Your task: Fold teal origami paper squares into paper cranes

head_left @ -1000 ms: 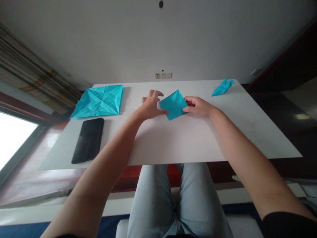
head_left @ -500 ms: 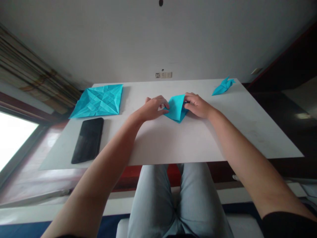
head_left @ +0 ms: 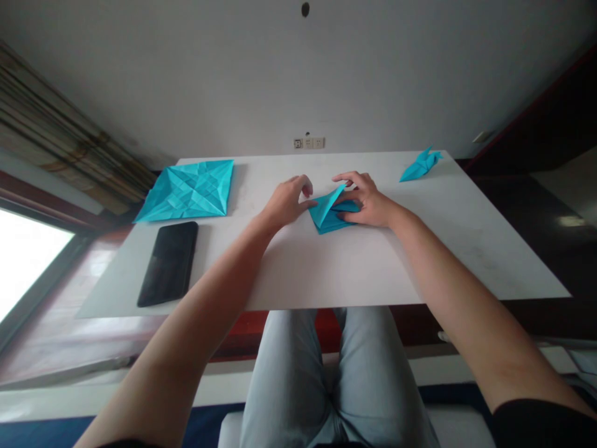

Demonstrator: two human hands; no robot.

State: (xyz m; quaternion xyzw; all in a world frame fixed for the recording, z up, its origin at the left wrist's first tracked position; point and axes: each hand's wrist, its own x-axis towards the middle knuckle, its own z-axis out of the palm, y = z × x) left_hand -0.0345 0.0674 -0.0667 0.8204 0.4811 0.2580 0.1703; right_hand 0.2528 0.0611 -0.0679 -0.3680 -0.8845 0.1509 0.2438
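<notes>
Fingers parted, left hand touched the folded paper at nine o'clock; right hand, likewise spread, at three

Head view, forward-down, seemingly wide-angle

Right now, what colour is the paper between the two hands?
The paper is bright turquoise blue; it shows best in the head view.

Home-like room; striped curtain; bright window; wall sockets; plain wall.
</notes>
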